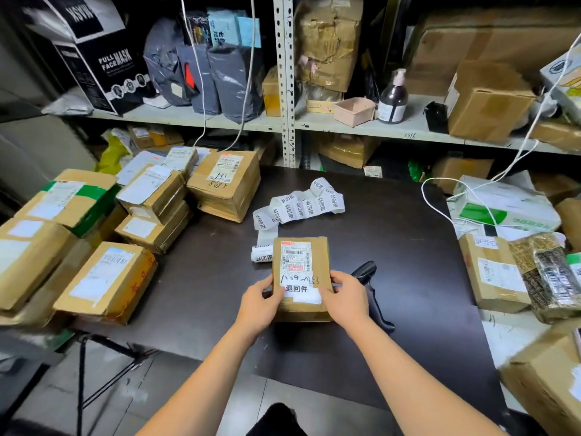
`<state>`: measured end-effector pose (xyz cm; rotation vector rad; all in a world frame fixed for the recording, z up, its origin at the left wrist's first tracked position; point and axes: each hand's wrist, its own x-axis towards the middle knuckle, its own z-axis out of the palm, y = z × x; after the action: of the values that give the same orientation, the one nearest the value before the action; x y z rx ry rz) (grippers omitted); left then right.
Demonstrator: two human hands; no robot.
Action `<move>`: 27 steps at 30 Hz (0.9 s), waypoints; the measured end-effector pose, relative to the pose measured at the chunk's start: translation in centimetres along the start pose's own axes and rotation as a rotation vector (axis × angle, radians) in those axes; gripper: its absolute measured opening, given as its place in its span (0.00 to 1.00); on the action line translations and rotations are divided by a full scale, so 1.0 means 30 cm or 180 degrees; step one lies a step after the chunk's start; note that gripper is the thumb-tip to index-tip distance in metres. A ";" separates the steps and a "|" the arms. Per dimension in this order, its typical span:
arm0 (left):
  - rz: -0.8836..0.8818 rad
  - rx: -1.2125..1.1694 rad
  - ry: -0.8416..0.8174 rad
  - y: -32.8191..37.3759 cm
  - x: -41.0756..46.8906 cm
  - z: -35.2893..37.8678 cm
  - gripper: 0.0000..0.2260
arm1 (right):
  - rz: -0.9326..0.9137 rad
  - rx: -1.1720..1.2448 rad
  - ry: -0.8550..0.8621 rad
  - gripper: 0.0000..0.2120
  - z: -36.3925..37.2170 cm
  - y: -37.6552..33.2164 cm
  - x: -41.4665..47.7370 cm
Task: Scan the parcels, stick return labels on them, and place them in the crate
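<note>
A small brown cardboard parcel [300, 275] lies on the dark table [393, 278], with a shipping label on top and a white return label [301, 292] across its near end. My left hand [261, 302] grips the parcel's left edge, thumb on the return label. My right hand [344, 298] holds the right edge, thumb pressing the label's right end. A strip of white return labels [298, 207] trails across the table behind the parcel. A black handheld scanner [372, 291] lies just right of my right hand. No crate is in view.
Stacks of brown parcels [151, 199] crowd the table's left side. More boxes and wrapped packages [509, 272] sit at the right. Metal shelves [284, 89] behind hold bags, boxes, a pump bottle and a pink tray. White cables hang down. A tripod stands at lower left.
</note>
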<state>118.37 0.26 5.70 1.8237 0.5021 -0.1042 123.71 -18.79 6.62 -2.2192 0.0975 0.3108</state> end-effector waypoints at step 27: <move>-0.0254 -0.0794 0.2491 -0.576 -1.024 -1.283 0.23 | -0.1742 -0.0235 -0.1544 0.22 1.077 -0.844 -0.951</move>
<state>76.91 31.30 12.21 1.5501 1.0786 0.6157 94.58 21.13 14.18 -2.0800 -0.7768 0.5349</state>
